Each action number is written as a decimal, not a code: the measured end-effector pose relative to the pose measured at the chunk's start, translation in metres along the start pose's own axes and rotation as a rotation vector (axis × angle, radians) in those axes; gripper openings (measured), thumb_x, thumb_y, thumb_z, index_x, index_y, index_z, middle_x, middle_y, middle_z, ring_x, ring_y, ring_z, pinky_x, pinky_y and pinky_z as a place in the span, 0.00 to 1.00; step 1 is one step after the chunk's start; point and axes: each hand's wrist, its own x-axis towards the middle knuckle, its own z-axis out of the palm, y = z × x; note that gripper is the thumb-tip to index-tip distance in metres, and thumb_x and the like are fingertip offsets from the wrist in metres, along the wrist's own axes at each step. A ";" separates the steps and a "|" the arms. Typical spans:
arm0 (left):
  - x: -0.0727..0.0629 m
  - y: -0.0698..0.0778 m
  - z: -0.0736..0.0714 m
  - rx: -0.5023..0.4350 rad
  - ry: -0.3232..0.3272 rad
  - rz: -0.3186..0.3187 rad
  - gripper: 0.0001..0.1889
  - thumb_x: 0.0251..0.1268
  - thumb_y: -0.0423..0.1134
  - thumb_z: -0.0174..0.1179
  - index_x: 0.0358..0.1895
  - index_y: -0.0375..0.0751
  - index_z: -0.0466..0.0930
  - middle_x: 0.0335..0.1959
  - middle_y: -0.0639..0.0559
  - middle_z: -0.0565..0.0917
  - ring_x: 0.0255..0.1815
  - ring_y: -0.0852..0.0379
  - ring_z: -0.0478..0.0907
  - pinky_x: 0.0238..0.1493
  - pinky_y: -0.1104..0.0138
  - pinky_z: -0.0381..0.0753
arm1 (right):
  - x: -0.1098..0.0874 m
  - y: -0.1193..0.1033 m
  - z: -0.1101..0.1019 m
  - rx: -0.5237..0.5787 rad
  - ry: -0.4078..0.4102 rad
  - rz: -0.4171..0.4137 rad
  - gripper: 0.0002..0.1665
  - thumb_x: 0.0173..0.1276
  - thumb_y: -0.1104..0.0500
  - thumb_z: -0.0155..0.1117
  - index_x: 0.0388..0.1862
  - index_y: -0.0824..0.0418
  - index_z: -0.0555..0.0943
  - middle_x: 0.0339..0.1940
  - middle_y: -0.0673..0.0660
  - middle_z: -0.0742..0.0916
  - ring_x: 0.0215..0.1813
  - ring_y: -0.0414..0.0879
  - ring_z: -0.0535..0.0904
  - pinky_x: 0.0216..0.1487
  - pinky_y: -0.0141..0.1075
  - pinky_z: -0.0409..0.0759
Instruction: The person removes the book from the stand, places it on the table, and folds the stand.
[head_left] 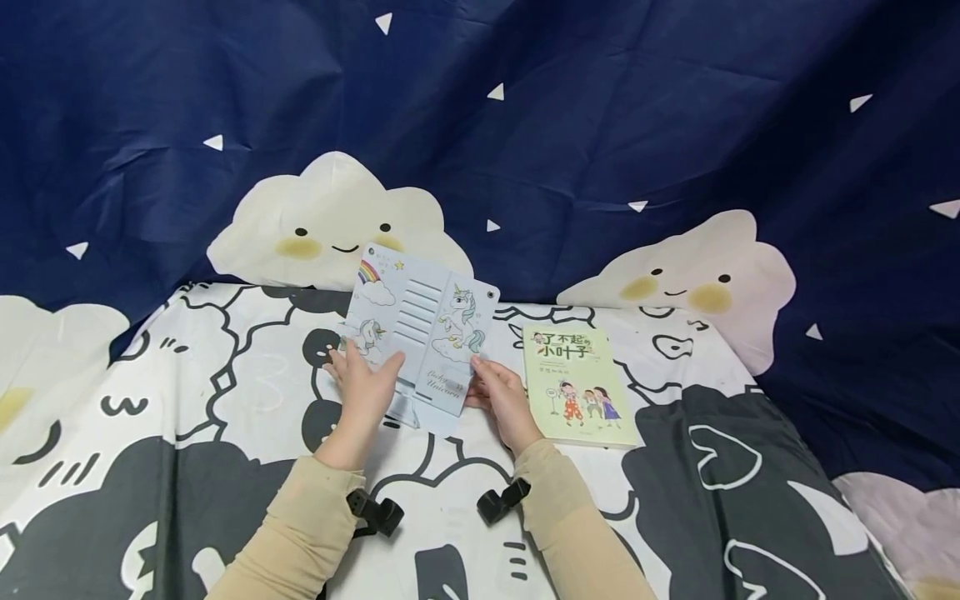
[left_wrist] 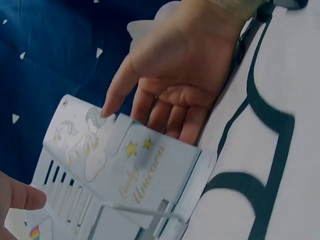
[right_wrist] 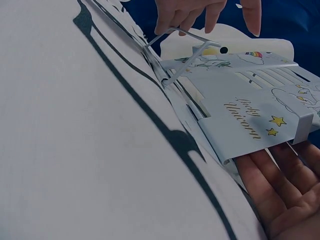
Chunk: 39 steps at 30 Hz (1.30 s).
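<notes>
A pale blue metal book stand (head_left: 420,333) with unicorns, a rainbow and a row of slots leans back over the bed cover. My left hand (head_left: 363,387) holds its left side, fingers at the edge and thumb spread over the front. At the right edge, my right hand (head_left: 502,398) grips the stand, its thumb at the rim and its other fingers partly hidden behind the panel. "Lucky Unicorn" lettering and two yellow stars show beside the right hand (right_wrist: 285,192) in the right wrist view. A bent wire arm (right_wrist: 187,62) sticks out from the stand's lower edge.
A light green book (head_left: 577,387) with cartoon children on its cover lies just right of my right hand. Beneath everything is a black-and-white patterned cover (head_left: 255,400). A dark blue curtain (head_left: 525,125) with clouds and white triangles hangs behind.
</notes>
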 end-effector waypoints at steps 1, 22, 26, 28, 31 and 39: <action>-0.001 0.000 0.001 -0.002 0.001 -0.001 0.49 0.67 0.45 0.59 0.78 0.27 0.36 0.77 0.25 0.26 0.77 0.29 0.18 0.77 0.38 0.28 | 0.000 0.000 0.000 0.001 -0.002 0.001 0.27 0.74 0.47 0.58 0.54 0.70 0.80 0.31 0.48 0.88 0.31 0.38 0.84 0.35 0.30 0.85; 0.006 -0.011 -0.003 -0.066 -0.048 0.072 0.41 0.71 0.41 0.53 0.78 0.28 0.43 0.79 0.28 0.30 0.80 0.32 0.24 0.77 0.37 0.35 | -0.009 -0.033 -0.008 -0.099 -0.122 0.103 0.22 0.72 0.52 0.61 0.49 0.72 0.82 0.40 0.60 0.90 0.39 0.46 0.88 0.45 0.43 0.88; 0.010 -0.016 -0.005 -0.054 -0.069 0.084 0.40 0.72 0.41 0.52 0.78 0.29 0.44 0.80 0.31 0.34 0.81 0.35 0.30 0.79 0.41 0.35 | -0.010 -0.037 -0.011 -0.134 -0.142 0.128 0.19 0.71 0.53 0.63 0.43 0.71 0.82 0.31 0.55 0.89 0.32 0.45 0.87 0.42 0.42 0.88; 0.013 -0.019 -0.006 -0.060 -0.083 0.086 0.40 0.72 0.41 0.52 0.78 0.30 0.44 0.81 0.33 0.36 0.82 0.37 0.32 0.80 0.44 0.36 | -0.011 -0.039 -0.012 -0.152 -0.163 0.131 0.17 0.71 0.54 0.63 0.41 0.70 0.82 0.29 0.54 0.88 0.30 0.46 0.87 0.41 0.42 0.88; 0.017 -0.024 -0.008 -0.076 -0.103 0.088 0.39 0.72 0.41 0.53 0.78 0.29 0.44 0.81 0.35 0.38 0.83 0.40 0.34 0.81 0.49 0.37 | -0.012 -0.041 -0.014 -0.166 -0.195 0.140 0.14 0.71 0.56 0.63 0.36 0.68 0.81 0.27 0.54 0.88 0.29 0.45 0.87 0.40 0.43 0.88; 0.025 -0.031 -0.014 -0.107 -0.170 0.081 0.40 0.74 0.42 0.53 0.79 0.32 0.41 0.82 0.41 0.40 0.83 0.47 0.36 0.82 0.57 0.38 | -0.015 -0.044 -0.016 -0.242 -0.330 0.196 0.14 0.71 0.58 0.62 0.35 0.70 0.79 0.29 0.63 0.90 0.32 0.48 0.89 0.41 0.44 0.88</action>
